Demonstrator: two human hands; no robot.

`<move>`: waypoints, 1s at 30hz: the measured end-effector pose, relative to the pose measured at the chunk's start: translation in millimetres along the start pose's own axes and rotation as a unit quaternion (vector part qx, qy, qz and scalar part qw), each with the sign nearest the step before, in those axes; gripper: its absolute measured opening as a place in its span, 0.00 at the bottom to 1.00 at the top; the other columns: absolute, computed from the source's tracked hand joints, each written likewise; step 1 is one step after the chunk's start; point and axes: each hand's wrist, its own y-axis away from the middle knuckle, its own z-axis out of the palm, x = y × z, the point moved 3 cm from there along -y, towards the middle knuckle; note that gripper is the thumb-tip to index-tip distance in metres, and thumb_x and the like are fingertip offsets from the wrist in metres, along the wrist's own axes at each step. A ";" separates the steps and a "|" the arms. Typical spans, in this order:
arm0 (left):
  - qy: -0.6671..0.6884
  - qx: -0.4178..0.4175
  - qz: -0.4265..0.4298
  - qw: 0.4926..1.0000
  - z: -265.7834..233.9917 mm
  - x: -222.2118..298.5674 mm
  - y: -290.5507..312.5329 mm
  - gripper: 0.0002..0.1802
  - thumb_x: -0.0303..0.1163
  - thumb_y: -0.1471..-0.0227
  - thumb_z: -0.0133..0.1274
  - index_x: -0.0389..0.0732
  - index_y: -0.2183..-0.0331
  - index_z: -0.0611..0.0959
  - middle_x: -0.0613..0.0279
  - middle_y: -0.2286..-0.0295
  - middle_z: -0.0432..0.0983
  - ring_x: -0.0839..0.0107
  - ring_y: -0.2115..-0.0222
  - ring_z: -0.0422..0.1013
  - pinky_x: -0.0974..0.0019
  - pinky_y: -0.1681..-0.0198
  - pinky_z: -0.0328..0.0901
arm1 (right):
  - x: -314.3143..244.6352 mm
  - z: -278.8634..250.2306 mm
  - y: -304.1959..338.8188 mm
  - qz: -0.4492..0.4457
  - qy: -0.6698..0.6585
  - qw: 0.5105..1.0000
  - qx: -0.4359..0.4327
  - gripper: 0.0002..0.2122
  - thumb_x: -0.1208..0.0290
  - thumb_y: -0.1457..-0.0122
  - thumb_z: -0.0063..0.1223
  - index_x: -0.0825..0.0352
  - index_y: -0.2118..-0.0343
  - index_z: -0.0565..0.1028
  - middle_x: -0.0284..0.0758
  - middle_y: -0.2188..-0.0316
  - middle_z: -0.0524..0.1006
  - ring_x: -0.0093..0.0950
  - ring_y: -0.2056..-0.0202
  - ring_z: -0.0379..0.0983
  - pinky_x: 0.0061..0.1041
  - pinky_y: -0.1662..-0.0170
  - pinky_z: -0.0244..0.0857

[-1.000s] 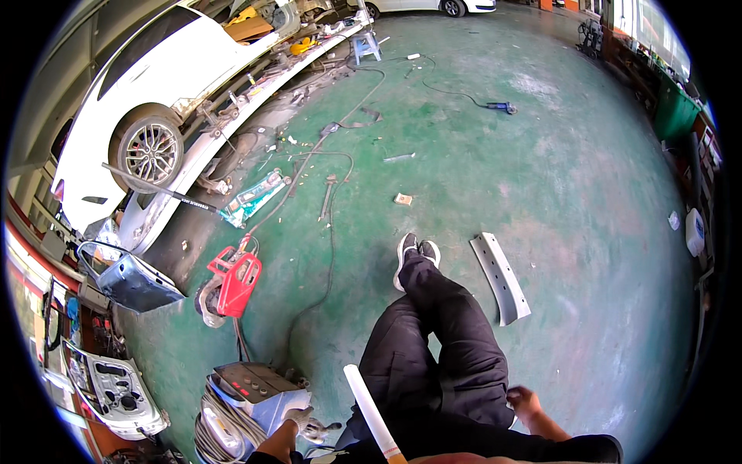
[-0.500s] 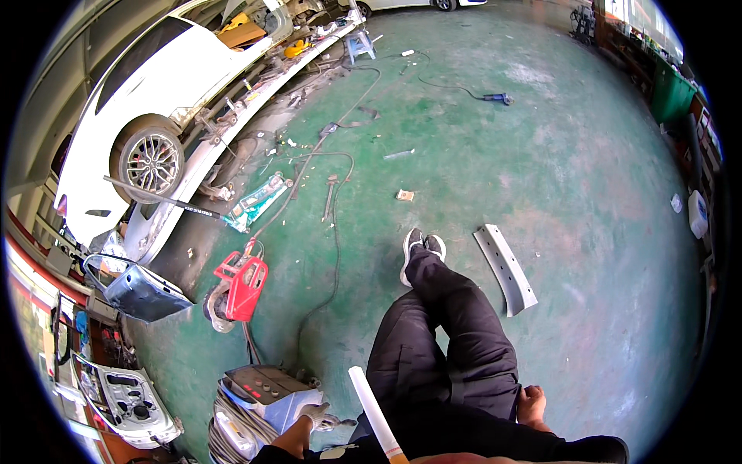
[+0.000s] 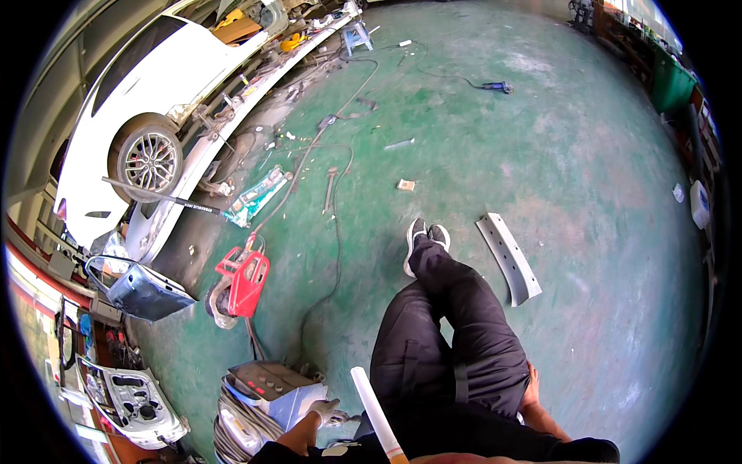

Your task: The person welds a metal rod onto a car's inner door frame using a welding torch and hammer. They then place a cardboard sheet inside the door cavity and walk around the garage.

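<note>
My left hand [image 3: 325, 412], in a pale work glove with grey fingers, is low in the view beside a blue-and-grey machine box [image 3: 282, 387] with knobs on top. Its fingers look loosely stretched, with nothing visible in them. Bare, my right hand [image 3: 532, 389] rests against the outer side of my right thigh, fingers laid along the black trousers [image 3: 487, 348] and partly hidden by the leg. A white cigarette [image 3: 372, 406] with an orange end rises from the bottom edge, held by neither hand.
Coiled cable [image 3: 230, 421] lies against the box. A red-framed tool [image 3: 246, 280], a floor jack [image 3: 259, 199] and a blue angle grinder [image 3: 497, 87] lie on the green floor. A curved metal panel [image 3: 508, 259] is right of my feet. A white car [image 3: 143, 85] stands left, above a dark car door [image 3: 147, 292].
My right hand has moved up along the thigh, its fingers now straighter against the trousers. My left hand has shifted slightly right and up. The view has tilted a little.
</note>
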 end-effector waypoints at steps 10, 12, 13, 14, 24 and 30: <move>0.123 0.003 -0.028 0.992 -35.3 2.5 3.4 0.36 0.56 0.30 0.32 0.43 0.32 0.55 0.51 0.27 0.29 0.51 0.27 0.29 0.55 0.27 0.30 | 52.0 87.0 -23.8 0.244 -0.634 0.734 -0.007 0.25 0.62 0.42 0.61 0.62 0.41 0.75 0.39 0.43 0.76 0.36 0.45 0.72 0.35 0.36 0.61; 0.071 -0.006 -0.014 0.997 -51.7 0.1 6.3 0.39 0.57 0.30 0.32 0.39 0.33 0.54 0.52 0.27 0.28 0.50 0.27 0.28 0.55 0.27 0.29 | 34.5 89.6 -28.3 0.250 -0.619 0.744 -0.015 0.24 0.62 0.41 0.61 0.63 0.42 0.75 0.39 0.43 0.76 0.36 0.45 0.72 0.35 0.37 0.61; -0.099 0.015 0.025 0.995 -29.4 -0.2 2.9 0.39 0.58 0.30 0.32 0.37 0.33 0.54 0.52 0.26 0.28 0.50 0.27 0.27 0.55 0.27 0.29 | 35.1 82.4 -31.7 0.247 -0.610 0.753 -0.004 0.24 0.62 0.41 0.61 0.63 0.42 0.75 0.39 0.43 0.76 0.36 0.45 0.72 0.35 0.37 0.62; -0.049 0.029 0.025 0.998 -8.9 -1.6 3.5 0.40 0.58 0.30 0.31 0.37 0.32 0.53 0.52 0.26 0.29 0.50 0.27 0.27 0.55 0.27 0.30 | 35.0 76.4 -35.6 0.243 -0.602 0.761 0.006 0.24 0.62 0.41 0.60 0.63 0.42 0.75 0.39 0.44 0.76 0.36 0.45 0.72 0.35 0.37 0.62; 0.086 0.051 -0.017 0.995 -23.5 -3.6 30.8 0.46 0.61 0.32 0.31 0.40 0.28 0.44 0.57 0.26 0.32 0.59 0.27 0.33 0.60 0.28 0.34 | 12.9 84.8 -42.8 0.253 -0.609 0.752 -0.002 0.21 0.63 0.40 0.57 0.65 0.44 0.75 0.40 0.45 0.77 0.36 0.46 0.73 0.35 0.39 0.64; -0.282 0.107 -0.010 0.953 8.7 -12.1 46.9 0.45 0.61 0.31 0.32 0.32 0.32 0.53 0.57 0.28 0.48 0.56 0.30 0.48 0.60 0.31 0.44 | 24.1 84.5 -48.9 0.255 -0.610 0.750 0.008 0.20 0.64 0.39 0.56 0.66 0.45 0.76 0.41 0.46 0.77 0.36 0.46 0.74 0.35 0.40 0.65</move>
